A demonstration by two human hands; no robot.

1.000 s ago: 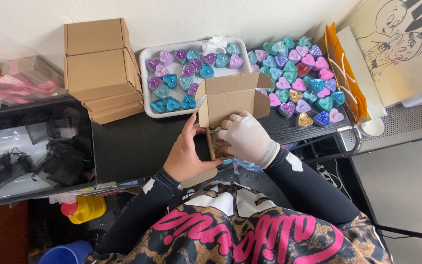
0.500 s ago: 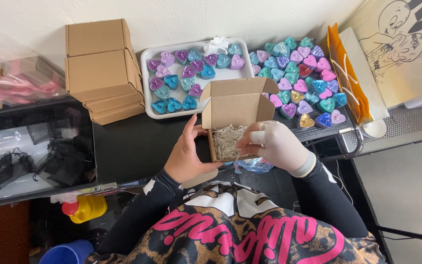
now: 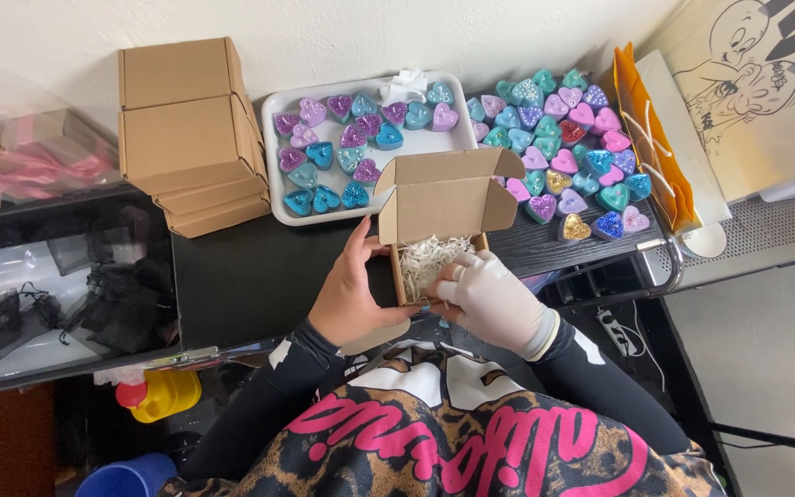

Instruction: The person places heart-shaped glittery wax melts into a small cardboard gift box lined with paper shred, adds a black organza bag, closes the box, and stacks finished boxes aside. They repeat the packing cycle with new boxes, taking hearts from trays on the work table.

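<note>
Small kraft mailer box (image 3: 443,210), lid flipped up and open, sits at the near edge of the black tabletop (image 3: 250,276), right in front of the person. Box base holds white shredded paper filler (image 3: 430,260). Left hand (image 3: 353,299), bare, cups the left wall of the box, thumb up along the side, fingers curled under: gripping the box. Right hand (image 3: 492,299), in a white glove, is at the right front corner of the box, fingertips bent into the filler, narrow curl; cannot tell if it pinches anything besides the paper.

Behind the box, just touching the raised lid: white rectangular tray (image 3: 278,198) with heart-shaped tins in purple, teal and blue. Right of the box: loose pile of heart tins (image 3: 563,147), pink, teal, purple, one gold, spread on the tabletop. Further right of the box: orange and white paper bags (image 3: 664,156) lying flat. Left of the box, well apart: stack of closed and flat kraft boxes (image 3: 186,133) against the wall. Far left of the box: clear plastic bin (image 3: 48,285) with black mesh pouches. Below left of the box, on the floor: yellow bottle with red cap (image 3: 160,394).
</note>
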